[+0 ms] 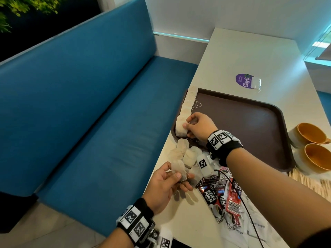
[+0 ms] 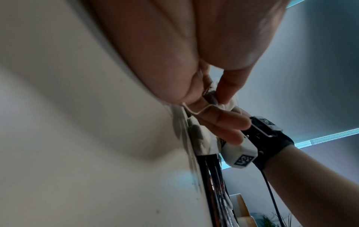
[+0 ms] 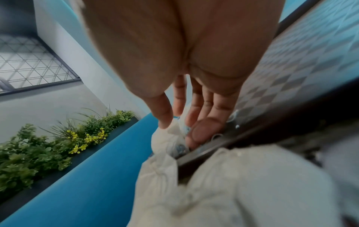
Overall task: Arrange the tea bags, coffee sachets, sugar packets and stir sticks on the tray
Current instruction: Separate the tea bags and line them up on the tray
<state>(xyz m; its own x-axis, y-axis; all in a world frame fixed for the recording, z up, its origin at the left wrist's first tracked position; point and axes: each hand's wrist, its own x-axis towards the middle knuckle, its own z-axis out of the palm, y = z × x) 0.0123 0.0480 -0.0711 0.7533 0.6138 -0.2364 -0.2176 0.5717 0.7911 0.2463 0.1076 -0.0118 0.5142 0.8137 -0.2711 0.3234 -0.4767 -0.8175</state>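
A brown tray (image 1: 250, 122) lies on the cream table (image 1: 241, 56). A row of tea bags (image 1: 189, 102) stands along the tray's left edge. My right hand (image 1: 187, 130) pinches the nearest tea bag (image 1: 180, 130) of that row between thumb and fingers; the right wrist view shows this tea bag (image 3: 170, 138) at the tray rim. My left hand (image 1: 180, 178) holds a single tea bag (image 1: 178, 168) above the table's near left edge, its thumb (image 2: 227, 92) pressing the paper. Loose tea bags (image 1: 188, 154) are piled between the hands. Coffee sachets (image 1: 218, 194) lie under my right forearm.
Two orange-lined cups (image 1: 311, 135) stand right of the tray on a woven mat (image 1: 308, 183). White sugar packets (image 1: 256, 228) lie near the front edge. A blue bench (image 1: 89, 122) runs along the table's left side. A purple sticker (image 1: 244, 81) sits beyond the tray.
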